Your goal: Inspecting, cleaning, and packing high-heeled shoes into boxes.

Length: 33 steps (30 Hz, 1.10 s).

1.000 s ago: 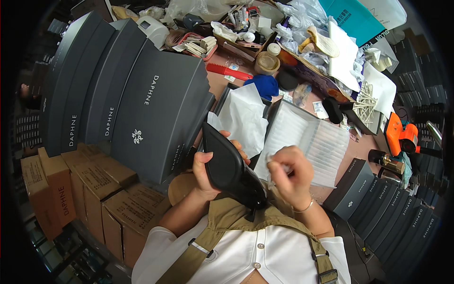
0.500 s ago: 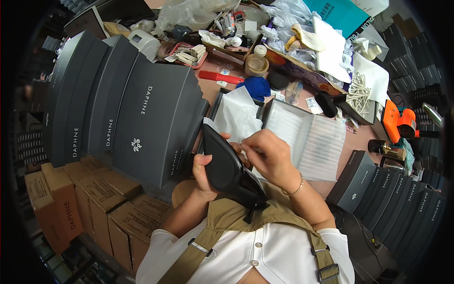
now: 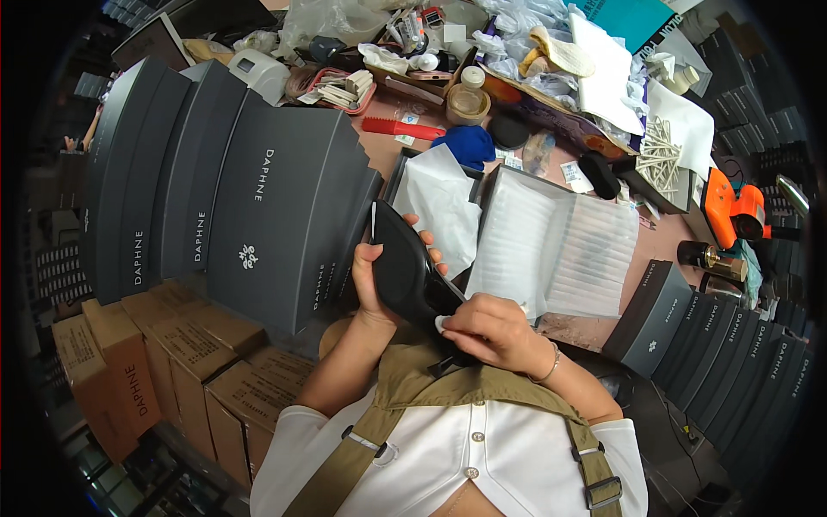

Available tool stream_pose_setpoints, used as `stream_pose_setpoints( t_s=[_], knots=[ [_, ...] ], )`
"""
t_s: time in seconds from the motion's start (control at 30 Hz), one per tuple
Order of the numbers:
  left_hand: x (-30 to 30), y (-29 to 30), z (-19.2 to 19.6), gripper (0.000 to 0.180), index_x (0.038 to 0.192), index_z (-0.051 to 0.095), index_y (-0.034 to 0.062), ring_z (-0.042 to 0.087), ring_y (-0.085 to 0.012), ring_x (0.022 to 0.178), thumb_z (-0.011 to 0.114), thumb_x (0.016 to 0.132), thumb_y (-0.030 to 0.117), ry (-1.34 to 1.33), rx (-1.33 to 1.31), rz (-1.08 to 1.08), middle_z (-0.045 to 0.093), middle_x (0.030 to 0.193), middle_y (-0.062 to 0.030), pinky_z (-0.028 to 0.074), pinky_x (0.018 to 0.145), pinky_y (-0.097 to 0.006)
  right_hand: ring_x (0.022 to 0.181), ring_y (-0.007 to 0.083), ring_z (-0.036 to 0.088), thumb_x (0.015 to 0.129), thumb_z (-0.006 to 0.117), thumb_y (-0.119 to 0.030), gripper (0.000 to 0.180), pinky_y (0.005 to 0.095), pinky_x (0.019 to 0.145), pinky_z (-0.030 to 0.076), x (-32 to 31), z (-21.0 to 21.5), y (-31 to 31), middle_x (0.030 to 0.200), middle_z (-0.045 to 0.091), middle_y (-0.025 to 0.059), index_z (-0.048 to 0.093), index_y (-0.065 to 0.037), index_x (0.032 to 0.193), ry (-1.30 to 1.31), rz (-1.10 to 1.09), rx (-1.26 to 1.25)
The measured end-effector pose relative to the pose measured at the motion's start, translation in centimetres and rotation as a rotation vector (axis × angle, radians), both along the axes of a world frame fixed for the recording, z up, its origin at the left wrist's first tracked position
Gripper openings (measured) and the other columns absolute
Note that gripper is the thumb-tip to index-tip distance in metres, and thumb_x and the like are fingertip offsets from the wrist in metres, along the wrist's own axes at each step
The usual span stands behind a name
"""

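Note:
My left hand [image 3: 372, 280] grips a black high-heeled shoe [image 3: 403, 269], sole toward me, held upright close to my chest. My right hand [image 3: 487, 332] presses on the shoe's lower heel end, fingers curled, with a small white bit at the fingertips. Just beyond the shoe lies an open dark shoebox [image 3: 398, 177] lined with white tissue paper [image 3: 444, 202]. Beside it lies a clear ribbed plastic sheet [image 3: 560, 246].
A row of dark grey shoeboxes [image 3: 258, 207] stands at my left, with brown cartons [image 3: 129, 370] below them. More grey boxes [image 3: 732, 345] line the right. The back of the table holds tape rolls [image 3: 467, 103], a red tool [image 3: 405, 129], bags, and an orange tool [image 3: 732, 207].
My right hand has come down from the top of the shoe to its lower heel end near my chest. The left hand keeps holding the shoe.

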<state>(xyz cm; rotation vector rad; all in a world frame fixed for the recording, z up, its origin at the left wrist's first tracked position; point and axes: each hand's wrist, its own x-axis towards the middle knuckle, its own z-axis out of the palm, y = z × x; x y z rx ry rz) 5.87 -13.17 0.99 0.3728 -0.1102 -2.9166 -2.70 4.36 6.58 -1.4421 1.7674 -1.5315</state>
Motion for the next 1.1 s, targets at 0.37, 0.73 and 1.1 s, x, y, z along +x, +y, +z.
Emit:
stream_pose_setpoints(
  t_s=[0.37, 0.73, 1.1],
  knots=[
    [0.4, 0.0, 0.1, 0.055, 0.127, 0.04, 0.0076, 0.057, -0.033, 0.094, 0.054, 0.08, 0.03, 0.046, 0.007, -0.018, 0.052, 0.108, -0.0166, 0.05, 0.086, -0.052, 0.066, 0.0216, 0.061, 0.076, 0.073, -0.004, 0.015, 0.031, 0.057, 0.049, 0.5, 1.3, -0.3, 0.076, 0.059, 0.0069, 0.066, -0.003, 0.089, 0.153, 0.138, 0.179],
    [-1.8, 0.0, -0.8, 0.058, 0.13, 0.042, 0.0061, 0.057, -0.0344, 0.094, 0.052, 0.078, 0.03, 0.312, 0.244, -0.117, 0.054, 0.107, -0.0179, 0.049, 0.088, -0.052, 0.073, 0.0131, 0.061, 0.081, 0.07, -0.007, 0.007, 0.0252, 0.065, 0.045, -3.9, 3.7, 4.6, 0.08, 0.066, 0.0042, 0.068, -0.002, 0.087, -0.611, 0.182, 0.195],
    [-6.0, 3.7, -1.7, 0.056, 0.131, 0.041, 0.0022, 0.059, -0.0347, 0.098, 0.05, 0.082, 0.029, 0.289, 0.456, -0.265, 0.054, 0.109, -0.0195, 0.051, 0.088, -0.052, 0.071, 0.0148, 0.059, 0.078, 0.071, -0.004, 0.009, 0.0258, 0.066, 0.044, -7.2, 4.2, 13.0, 0.08, 0.065, 0.0088, 0.067, 0.002, 0.084, -0.755, -0.136, 0.096]
  ],
)
